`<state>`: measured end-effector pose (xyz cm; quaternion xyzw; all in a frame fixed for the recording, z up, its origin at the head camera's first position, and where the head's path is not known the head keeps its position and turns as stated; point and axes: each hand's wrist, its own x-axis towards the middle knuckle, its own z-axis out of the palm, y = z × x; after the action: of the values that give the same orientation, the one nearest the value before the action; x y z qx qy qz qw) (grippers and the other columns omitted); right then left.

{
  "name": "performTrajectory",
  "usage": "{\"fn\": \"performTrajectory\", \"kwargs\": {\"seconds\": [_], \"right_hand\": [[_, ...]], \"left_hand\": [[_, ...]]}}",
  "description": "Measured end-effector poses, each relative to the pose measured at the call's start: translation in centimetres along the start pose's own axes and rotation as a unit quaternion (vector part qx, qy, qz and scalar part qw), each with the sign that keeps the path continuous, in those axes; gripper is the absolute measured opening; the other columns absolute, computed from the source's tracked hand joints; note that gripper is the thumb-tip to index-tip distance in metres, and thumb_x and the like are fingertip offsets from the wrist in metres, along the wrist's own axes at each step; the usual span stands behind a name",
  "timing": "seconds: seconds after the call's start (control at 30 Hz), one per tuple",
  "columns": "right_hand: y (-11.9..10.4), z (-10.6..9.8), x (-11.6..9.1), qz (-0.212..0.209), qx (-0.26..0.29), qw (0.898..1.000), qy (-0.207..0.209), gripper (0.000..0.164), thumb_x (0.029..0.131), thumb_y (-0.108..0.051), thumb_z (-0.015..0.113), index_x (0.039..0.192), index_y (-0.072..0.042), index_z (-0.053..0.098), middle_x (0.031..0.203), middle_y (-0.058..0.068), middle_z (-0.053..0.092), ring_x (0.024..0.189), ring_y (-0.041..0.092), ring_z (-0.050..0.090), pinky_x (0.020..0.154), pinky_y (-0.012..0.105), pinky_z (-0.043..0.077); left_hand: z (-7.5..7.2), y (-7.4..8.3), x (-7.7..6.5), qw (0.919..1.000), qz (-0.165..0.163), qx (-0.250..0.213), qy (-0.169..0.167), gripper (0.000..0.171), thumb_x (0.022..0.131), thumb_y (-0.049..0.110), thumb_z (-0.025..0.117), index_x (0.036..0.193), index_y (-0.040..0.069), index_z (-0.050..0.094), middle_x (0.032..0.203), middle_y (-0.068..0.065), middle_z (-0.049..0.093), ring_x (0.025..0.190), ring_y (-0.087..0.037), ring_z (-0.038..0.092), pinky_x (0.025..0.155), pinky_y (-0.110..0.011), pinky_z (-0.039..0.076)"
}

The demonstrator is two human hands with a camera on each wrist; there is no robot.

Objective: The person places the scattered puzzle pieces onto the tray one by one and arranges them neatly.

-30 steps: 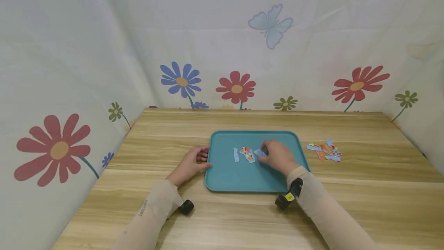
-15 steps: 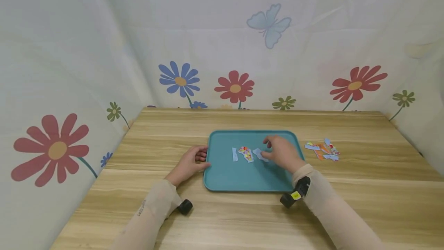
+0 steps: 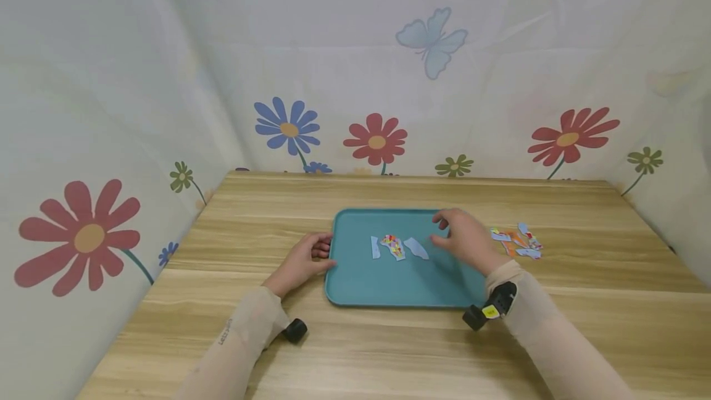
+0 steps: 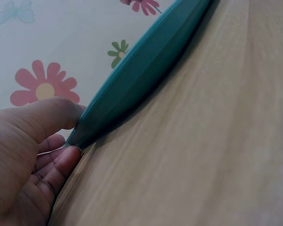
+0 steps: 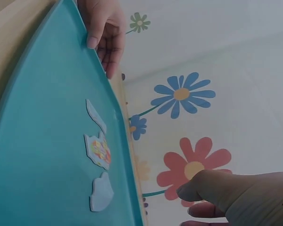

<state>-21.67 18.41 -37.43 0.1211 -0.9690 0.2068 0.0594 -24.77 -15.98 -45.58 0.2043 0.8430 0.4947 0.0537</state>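
The left hand (image 3: 302,264) pinches a teal rectangular tray (image 3: 383,289) by its left edge; the right hand (image 3: 468,241), relaxed and unladen, hovers over its right side. Three flat, irregular, light-blue and multicoloured pieces (image 3: 395,248) lie apart, well inside.

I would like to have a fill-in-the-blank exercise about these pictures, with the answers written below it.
1. The tray has ____ flat pieces lying on it.
2. The multicoloured piece lies ____ the narrow strip and the wider pale piece.
3. In the head view, the pile of pieces lies to the ____ of the tray.
4. The left hand touches the tray's ____ edge.

Missing words: three; between; right; left.
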Motion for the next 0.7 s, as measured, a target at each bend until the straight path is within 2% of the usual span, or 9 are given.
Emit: {"fn": "performTrajectory", "kwargs": {"seconds": [0.4,0.7], "right_hand": [[1.3,-2.2,-1.1,-0.003,-0.007,1.0,0.024,0.034,0.085,-0.019,0.07,0.113,0.0,0.063,0.098,0.017,0.065,0.078,0.023,0.061,0.067,0.04,0.052],[2.8,-3.0,-1.9,0.002,-0.005,1.0,0.02,0.034,0.087,-0.019,0.068,0.114,0.001,0.062,0.1,0.019,0.065,0.079,0.024,0.06,0.066,0.038,0.052]], "left_hand": [[-0.1,0.1,-0.1,1.0,0.006,-0.005,-0.003,0.059,0.085,0.005,0.071,0.136,-0.008,0.045,0.126,-0.024,0.052,0.106,-0.029,0.059,0.09,-0.028,0.053],[-0.1,0.2,-0.1,1.0,0.002,-0.001,-0.005,0.059,0.085,0.007,0.071,0.137,-0.007,0.044,0.126,-0.023,0.051,0.107,-0.029,0.059,0.091,-0.029,0.053]]}}
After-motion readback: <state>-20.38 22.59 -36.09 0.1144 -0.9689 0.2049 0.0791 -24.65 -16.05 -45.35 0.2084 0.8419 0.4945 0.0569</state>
